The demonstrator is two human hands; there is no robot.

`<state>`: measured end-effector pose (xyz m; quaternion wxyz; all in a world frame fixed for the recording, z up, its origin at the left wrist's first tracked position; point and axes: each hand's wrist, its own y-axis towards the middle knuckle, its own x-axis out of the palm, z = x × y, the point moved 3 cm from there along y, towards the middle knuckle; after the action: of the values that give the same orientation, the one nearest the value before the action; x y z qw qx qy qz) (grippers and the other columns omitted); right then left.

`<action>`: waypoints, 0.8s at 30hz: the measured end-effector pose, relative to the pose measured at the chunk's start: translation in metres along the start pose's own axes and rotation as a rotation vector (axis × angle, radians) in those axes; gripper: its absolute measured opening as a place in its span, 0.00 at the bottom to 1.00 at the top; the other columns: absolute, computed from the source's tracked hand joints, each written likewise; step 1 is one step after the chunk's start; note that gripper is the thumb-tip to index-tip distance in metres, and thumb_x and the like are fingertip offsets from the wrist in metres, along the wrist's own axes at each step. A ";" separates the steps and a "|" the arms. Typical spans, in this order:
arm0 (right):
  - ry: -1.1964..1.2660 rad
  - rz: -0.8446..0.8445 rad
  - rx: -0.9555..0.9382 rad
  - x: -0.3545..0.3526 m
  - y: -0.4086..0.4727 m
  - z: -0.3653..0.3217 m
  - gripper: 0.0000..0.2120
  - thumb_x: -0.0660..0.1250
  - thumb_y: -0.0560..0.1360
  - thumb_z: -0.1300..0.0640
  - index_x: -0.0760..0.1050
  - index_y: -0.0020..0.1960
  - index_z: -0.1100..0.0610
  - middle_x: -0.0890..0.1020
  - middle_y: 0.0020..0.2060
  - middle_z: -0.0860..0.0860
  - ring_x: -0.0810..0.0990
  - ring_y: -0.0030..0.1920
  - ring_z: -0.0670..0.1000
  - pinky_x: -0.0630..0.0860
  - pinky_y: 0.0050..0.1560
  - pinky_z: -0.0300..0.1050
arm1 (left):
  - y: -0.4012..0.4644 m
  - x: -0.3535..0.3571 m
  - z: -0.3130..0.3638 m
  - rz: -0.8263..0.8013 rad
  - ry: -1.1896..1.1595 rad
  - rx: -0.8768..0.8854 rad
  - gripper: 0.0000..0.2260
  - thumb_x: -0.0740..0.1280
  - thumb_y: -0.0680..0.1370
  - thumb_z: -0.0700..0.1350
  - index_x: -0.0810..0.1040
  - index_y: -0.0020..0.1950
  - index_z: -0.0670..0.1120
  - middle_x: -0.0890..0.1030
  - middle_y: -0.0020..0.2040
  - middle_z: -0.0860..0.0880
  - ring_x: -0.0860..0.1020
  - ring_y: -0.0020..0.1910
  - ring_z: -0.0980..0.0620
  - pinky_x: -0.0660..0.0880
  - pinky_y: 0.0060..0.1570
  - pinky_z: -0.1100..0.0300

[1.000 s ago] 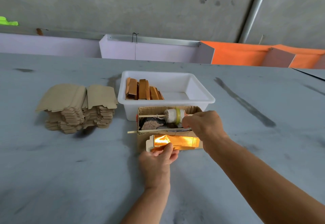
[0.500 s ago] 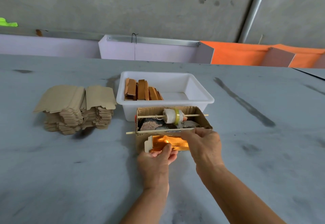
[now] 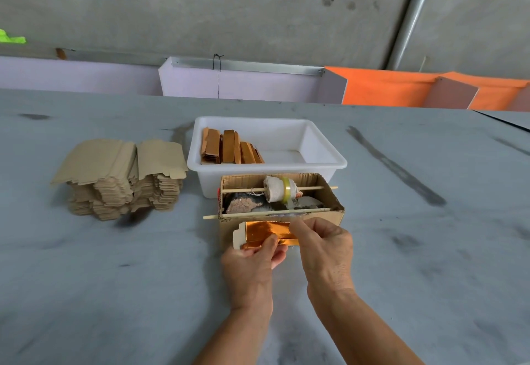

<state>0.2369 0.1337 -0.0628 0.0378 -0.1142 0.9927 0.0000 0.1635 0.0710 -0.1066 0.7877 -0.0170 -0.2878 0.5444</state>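
Note:
My left hand grips the lower edge of a small shiny orange-gold carton, thumb on top. My right hand covers the carton's right end, its fingers curled onto it. The carton is held against the front of an open cardboard box. Inside that box a roll of clear tape sits on a wooden stick; a second stick lies along the front rim.
Behind the box stands a white plastic tub with several folded orange cartons at its left end. A stack of flat tan carton blanks lies at the left on the grey table.
My right hand came down from the tape roll inside the box to the right end of the orange carton. My left hand kept its hold.

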 end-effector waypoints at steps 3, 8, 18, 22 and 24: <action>0.022 0.009 0.002 0.001 -0.001 0.002 0.12 0.70 0.67 0.63 0.78 0.25 0.56 0.76 0.21 0.46 0.71 0.24 0.39 0.69 0.28 0.36 | -0.001 0.000 0.000 0.004 0.006 -0.009 0.07 0.73 0.70 0.31 0.77 0.44 0.36 0.82 0.35 0.44 0.83 0.30 0.47 0.79 0.29 0.60; 0.034 0.005 -0.007 0.000 -0.001 0.004 0.12 0.70 0.68 0.65 0.77 0.25 0.58 0.73 0.20 0.46 0.70 0.23 0.39 0.67 0.24 0.32 | -0.001 0.001 0.001 0.006 0.013 -0.013 0.07 0.73 0.70 0.32 0.77 0.45 0.35 0.82 0.37 0.42 0.83 0.30 0.47 0.79 0.29 0.60; 0.013 0.005 0.002 -0.002 -0.004 0.007 0.12 0.71 0.68 0.63 0.78 0.26 0.56 0.76 0.21 0.47 0.73 0.27 0.43 0.71 0.29 0.38 | 0.000 0.000 0.002 0.010 0.058 -0.005 0.11 0.73 0.70 0.33 0.78 0.49 0.31 0.83 0.39 0.39 0.83 0.31 0.46 0.81 0.33 0.57; 0.000 0.016 -0.002 -0.002 -0.003 0.009 0.13 0.71 0.68 0.62 0.78 0.25 0.55 0.76 0.21 0.46 0.73 0.28 0.43 0.71 0.30 0.39 | -0.001 0.001 0.003 0.002 0.048 0.002 0.08 0.72 0.70 0.32 0.79 0.48 0.33 0.83 0.38 0.40 0.83 0.32 0.46 0.81 0.34 0.57; -0.008 0.022 -0.009 -0.002 -0.003 0.010 0.14 0.71 0.69 0.63 0.78 0.25 0.54 0.76 0.21 0.45 0.73 0.28 0.43 0.71 0.30 0.38 | -0.002 0.001 0.003 -0.009 0.046 0.004 0.08 0.72 0.71 0.32 0.79 0.48 0.33 0.83 0.38 0.39 0.84 0.32 0.46 0.81 0.35 0.56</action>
<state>0.2401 0.1310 -0.0731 0.0414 -0.1033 0.9938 0.0053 0.1637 0.0700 -0.1035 0.7967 -0.0268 -0.2688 0.5406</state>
